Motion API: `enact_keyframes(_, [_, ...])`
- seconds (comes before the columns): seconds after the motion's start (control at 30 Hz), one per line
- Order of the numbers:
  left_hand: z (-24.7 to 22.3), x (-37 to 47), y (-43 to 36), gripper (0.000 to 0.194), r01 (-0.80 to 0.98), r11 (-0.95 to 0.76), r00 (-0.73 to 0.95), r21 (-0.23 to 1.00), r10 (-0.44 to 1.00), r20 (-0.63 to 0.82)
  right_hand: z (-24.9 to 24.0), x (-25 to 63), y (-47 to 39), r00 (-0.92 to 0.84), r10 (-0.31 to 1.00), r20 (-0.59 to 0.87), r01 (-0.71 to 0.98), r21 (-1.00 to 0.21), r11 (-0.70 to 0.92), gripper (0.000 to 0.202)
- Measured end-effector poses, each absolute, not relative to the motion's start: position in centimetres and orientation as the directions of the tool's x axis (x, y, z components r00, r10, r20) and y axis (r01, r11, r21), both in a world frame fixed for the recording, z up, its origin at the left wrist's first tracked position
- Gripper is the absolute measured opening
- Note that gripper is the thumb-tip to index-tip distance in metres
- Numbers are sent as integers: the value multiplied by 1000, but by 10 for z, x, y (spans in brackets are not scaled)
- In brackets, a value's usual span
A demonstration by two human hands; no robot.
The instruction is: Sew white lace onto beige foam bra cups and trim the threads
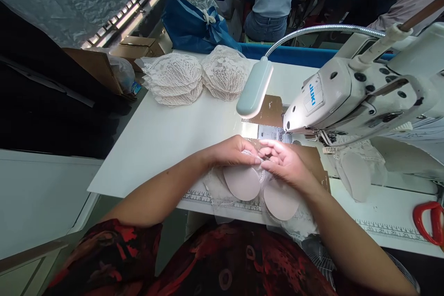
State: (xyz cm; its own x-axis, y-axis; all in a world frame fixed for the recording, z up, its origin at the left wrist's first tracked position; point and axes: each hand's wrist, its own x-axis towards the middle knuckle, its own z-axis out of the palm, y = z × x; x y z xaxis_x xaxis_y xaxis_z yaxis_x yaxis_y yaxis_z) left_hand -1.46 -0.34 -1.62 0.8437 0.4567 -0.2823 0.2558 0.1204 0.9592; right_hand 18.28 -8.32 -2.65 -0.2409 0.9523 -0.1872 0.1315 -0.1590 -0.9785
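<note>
Lace piece (217,189) with two pale, rounded cups (242,184) (281,200) lies at the front edge of the desk (163,148), in front of the sewing machine (333,90), its lower part partly over the printed ruler (201,198) and drooping past the edge. Left hand (234,151): fingers together, thumb and forefinger clamped on the upper edge between the cups. Right hand (286,162): thumb close against the same spot, other fingers curled and slightly apart; whether they grip the edge, cannot tell. Handling, judged by look: very light, hardly any load on the wrists. Lace limp, likely to fold, slide and snag; open mesh the fragile part, so no hard pulling or nails through it. Cups appear smooth and springier, holding their round outline; pressing on their faces might dent them. Best hold: fingertip pinches on the narrow middle edge, both hands near each other, tension low and even. Draped lace wants support from the desk; unsupported, its overhang could drag the edge askew.
</note>
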Motion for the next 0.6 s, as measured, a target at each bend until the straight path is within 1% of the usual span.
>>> enact_keyframes(0.03, [-15,-17,-2,25,244,100,871,965,415,-263,-25,182,-83,-279,938,-206,165,-972,-165,44])
enact_keyframes(0.07, [-13,-21,0,26,248,73,893,966,370,-257,-22,182,-83,-295,930,-217,208,-965,-159,37])
enact_keyframes(0.13, [-7,-32,5,29,304,-17,909,953,304,-284,-16,184,-83,-259,943,-209,303,-944,-126,24])
enact_keyframes(0.2, [-1,-44,10,28,378,-128,891,917,319,-322,-12,188,-83,-239,948,-212,379,-919,-110,27])
enact_keyframes(0.27, [4,-54,14,23,423,-196,865,885,378,-330,-10,192,-83,-347,900,-262,418,-903,-102,33])
enact_keyframes(0.33, [7,-58,15,21,411,-202,852,889,432,-296,-12,192,-83,-427,857,-289,398,-911,-109,36])
enact_keyframes(0.37, [8,-58,15,22,384,-194,853,903,449,-267,-14,190,-83,-418,865,-277,370,-922,-116,36])
enact_keyframes(0.5, [4,-49,10,24,276,-155,869,949,461,-178,-21,179,-83,-233,948,-216,293,-945,-143,28])
enact_keyframes(0.6, [2,-42,5,21,241,-141,869,960,471,-149,-20,176,-84,-204,957,-204,350,-929,-124,24])
